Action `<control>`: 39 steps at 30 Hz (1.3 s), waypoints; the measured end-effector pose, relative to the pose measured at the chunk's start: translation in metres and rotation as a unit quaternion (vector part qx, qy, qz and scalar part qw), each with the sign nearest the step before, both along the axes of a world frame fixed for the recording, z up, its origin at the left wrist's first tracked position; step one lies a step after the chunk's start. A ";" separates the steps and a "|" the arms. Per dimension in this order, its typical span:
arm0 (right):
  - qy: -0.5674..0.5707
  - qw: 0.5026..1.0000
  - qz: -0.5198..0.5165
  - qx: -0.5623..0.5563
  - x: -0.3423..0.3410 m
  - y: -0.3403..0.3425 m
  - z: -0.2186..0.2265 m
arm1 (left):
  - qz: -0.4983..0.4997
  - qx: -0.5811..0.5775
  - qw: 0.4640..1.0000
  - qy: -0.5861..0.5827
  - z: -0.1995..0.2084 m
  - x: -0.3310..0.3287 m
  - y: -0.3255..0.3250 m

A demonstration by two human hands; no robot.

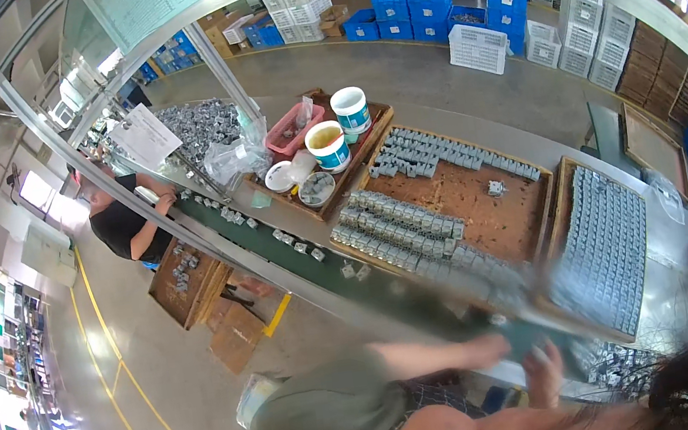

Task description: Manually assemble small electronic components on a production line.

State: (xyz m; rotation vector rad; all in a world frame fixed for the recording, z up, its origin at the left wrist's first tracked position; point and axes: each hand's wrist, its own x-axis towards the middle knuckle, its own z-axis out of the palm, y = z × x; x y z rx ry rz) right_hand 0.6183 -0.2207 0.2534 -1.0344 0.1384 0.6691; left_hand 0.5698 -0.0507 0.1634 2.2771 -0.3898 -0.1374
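My left hand (488, 351) reaches over the near edge of the green conveyor belt (442, 317), its fingers blurred. Beside it, my right hand (544, 373) is raised with bent fingers near a small pale spot. Blur hides whether it grips anything. A small grey metal part (498, 319) lies on the belt just beyond my left hand. Farther left along the belt sit several more grey metal parts (300, 247). Past the belt, a wooden tray (484, 211) holds rows of such parts, with bare brown board showing between them. Another tray (564, 175), to its right, is packed with them.
A tray with white-and-blue buckets (327, 147) and a pink basket (294, 129) stands beyond the belt. A metal frame post (222, 69) rises nearby. At left, a person in black (128, 214) works beside a wooden tray (185, 272). Blue crates (429, 5) stack behind.
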 end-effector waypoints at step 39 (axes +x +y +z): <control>0.036 0.976 0.208 0.053 -0.026 0.111 0.016 | 0.177 -0.055 0.978 -0.100 0.136 -0.043 0.105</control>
